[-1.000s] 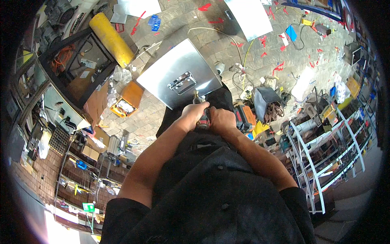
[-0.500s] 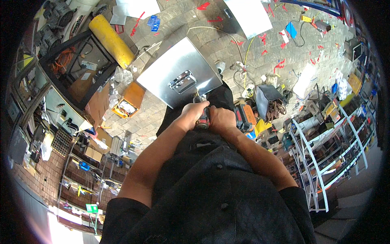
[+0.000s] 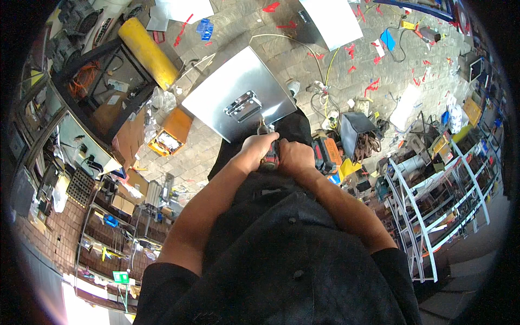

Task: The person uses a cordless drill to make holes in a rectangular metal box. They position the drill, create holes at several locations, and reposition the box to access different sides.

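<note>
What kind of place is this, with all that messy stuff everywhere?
It looks like a workshop: there's a power drill, a shiny metal panel with a handle, and red scraps littering the floor.

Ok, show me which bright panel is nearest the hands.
The middle panel, with the metal handle, just ahead of the left hand and right hand; the upper-right panel and upper-left panel lie farther off, by the top edge.

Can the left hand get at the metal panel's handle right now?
Probably: the handle lies uncovered ahead of the left hand, though that hand's grip on the drill would need releasing first.
</note>
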### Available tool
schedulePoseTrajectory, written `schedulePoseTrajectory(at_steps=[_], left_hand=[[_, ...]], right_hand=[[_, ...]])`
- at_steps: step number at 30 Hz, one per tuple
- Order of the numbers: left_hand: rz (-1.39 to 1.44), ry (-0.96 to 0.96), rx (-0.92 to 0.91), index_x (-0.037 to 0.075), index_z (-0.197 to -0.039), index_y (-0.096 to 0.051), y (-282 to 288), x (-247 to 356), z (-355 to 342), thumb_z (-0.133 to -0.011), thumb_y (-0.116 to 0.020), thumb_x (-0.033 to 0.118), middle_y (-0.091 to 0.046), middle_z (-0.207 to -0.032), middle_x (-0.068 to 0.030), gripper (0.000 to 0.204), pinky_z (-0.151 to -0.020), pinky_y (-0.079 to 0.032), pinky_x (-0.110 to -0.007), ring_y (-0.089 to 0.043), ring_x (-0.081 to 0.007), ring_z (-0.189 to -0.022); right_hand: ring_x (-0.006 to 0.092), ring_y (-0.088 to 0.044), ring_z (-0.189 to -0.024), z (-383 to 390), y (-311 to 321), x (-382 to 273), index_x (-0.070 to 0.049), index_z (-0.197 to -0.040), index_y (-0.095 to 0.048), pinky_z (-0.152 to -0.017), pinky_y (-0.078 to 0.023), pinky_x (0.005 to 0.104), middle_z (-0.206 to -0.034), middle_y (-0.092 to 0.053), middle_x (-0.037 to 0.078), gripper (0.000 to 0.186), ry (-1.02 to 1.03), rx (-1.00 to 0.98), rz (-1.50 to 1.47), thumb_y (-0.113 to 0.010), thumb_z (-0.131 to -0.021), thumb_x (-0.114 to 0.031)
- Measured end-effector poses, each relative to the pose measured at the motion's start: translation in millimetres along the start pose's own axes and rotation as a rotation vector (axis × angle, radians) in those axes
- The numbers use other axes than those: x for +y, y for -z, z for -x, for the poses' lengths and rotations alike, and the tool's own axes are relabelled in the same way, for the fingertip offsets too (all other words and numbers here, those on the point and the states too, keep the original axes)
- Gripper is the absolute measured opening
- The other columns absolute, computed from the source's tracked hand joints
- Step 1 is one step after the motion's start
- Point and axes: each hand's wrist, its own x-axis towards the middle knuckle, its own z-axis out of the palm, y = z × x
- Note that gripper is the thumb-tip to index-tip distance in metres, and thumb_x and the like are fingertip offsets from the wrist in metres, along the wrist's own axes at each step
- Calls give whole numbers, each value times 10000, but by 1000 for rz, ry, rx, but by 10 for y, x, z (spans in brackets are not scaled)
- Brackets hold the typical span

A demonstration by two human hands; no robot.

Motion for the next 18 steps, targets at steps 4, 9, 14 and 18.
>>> schedulePoseTrajectory(at_steps=[4, 9, 14, 18], left_hand=[[0, -16, 5, 8, -948, -673, 25, -46, -58, -850, -805, 287, -626, -809, -61, 324, -597, -538, -406, -627, -203, -636], [33, 6, -3, 6, -951, -668, 23, -27, -35, -851, -805, 278, -624, -802, -65, 320, -582, -552, -420, -639, -214, -637], [15, 16, 16, 9, -960, -669, 15, -12, -13, -853, -801, 278, -629, -806, -68, 318, -586, -558, -423, -642, -213, -641], [2, 8, -8, 12, -968, -675, 33, -29, 3, -864, -791, 312, -636, -812, -64, 338, -597, -560, -403, -641, -199, -642]], right_hand=[[364, -758, -893, 5, -1, -7, -59, -1096, -664, -765, -603, 484, -982, -761, 191, 285, 2, -1, -14, -604, -930, -283], [365, -756, -910, 17, 34, -43, -56, -1096, -666, -778, -601, 484, -983, -760, 194, 281, -26, -20, -23, -585, -937, -273], [366, -757, -896, 26, 47, -59, -60, -1080, -670, -773, -600, 489, -960, -760, 192, 264, -24, -10, -9, -560, -946, -259], [366, -757, -884, 16, 11, -42, -64, -1065, -671, -765, -600, 492, -951, -759, 194, 251, -10, 11, -2, -532, -959, -244]])
